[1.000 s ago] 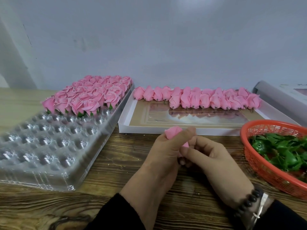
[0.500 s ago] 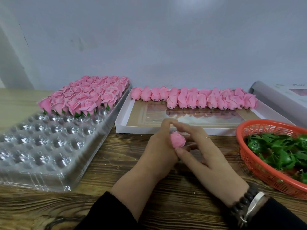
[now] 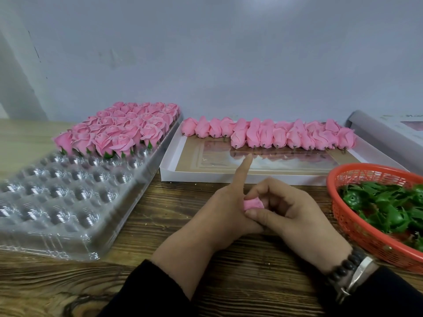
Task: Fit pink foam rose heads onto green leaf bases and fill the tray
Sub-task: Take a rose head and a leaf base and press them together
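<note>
The clear plastic blister tray [image 3: 75,197] sits left of the hands, its far rows packed with finished pink roses [image 3: 119,131], its near rows of dimpled pockets still bare, so by my reckoning more than half the filling is yet to come. It is where it was a second ago; the work in progress is all at the hands.

Beyond the hands lies the flat white cardboard box lid [image 3: 251,177], with the row of loose pink foam rose heads [image 3: 270,135] along its far edge. Right of the hands, the orange plastic mesh basket [image 3: 343,216] holds the green plastic leaf bases [image 3: 389,207], cut off by the frame edge.

The hands have drawn back toward the body from the box lid. The left hand [image 3: 219,213] now sticks its forefinger straight up, where half a second ago it bent over the bloom; its other fingers wrap round something out of sight below. The right hand [image 3: 288,213] has closed in, thumb and curled fingers pinching the single pink foam rose head [image 3: 253,204] between the two hands. That reads to me as the pressing-on step.

Whether a leaf base is already under that bloom, I cannot tell; the fingers bury it. The tray is motion-blurred too.
</note>
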Available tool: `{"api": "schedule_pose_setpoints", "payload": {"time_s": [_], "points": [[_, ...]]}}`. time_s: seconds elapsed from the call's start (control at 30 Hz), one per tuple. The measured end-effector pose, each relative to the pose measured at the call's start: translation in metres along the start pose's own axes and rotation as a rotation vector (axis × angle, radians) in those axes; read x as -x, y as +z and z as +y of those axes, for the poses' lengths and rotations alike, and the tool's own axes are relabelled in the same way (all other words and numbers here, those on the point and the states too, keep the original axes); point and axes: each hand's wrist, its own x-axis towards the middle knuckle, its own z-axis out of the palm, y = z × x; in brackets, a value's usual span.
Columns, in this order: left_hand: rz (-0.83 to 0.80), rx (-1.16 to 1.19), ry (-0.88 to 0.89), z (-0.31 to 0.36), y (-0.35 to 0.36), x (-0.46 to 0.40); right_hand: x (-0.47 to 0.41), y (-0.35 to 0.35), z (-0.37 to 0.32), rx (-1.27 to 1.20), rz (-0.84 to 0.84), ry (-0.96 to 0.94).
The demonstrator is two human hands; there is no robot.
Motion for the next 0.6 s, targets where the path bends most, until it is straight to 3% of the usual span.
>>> {"api": "schedule_pose_setpoints", "payload": {"time_s": [0.13, 0.33, 0.47, 0.53, 0.6], "points": [[-0.028, 0.063, -0.010, -0.001, 0.002, 0.000, 0.000, 0.000, -0.002, -0.183, 0.011, 0.081], [-0.072, 0.122, -0.055, 0.002, 0.000, 0.000, 0.000, -0.002, 0.000, -0.192, 0.047, 0.110], [-0.083, 0.118, -0.131, 0.009, -0.013, 0.002, -0.001, -0.006, 0.005, -0.310, 0.165, 0.171], [-0.007, -0.010, -0.132, 0.016, -0.018, 0.002, -0.004, -0.010, 0.012, -0.324, 0.258, 0.202], [0.238, -0.136, -0.036, 0.025, -0.014, -0.002, -0.005, -0.010, 0.016, -0.295, 0.287, 0.210]]}}
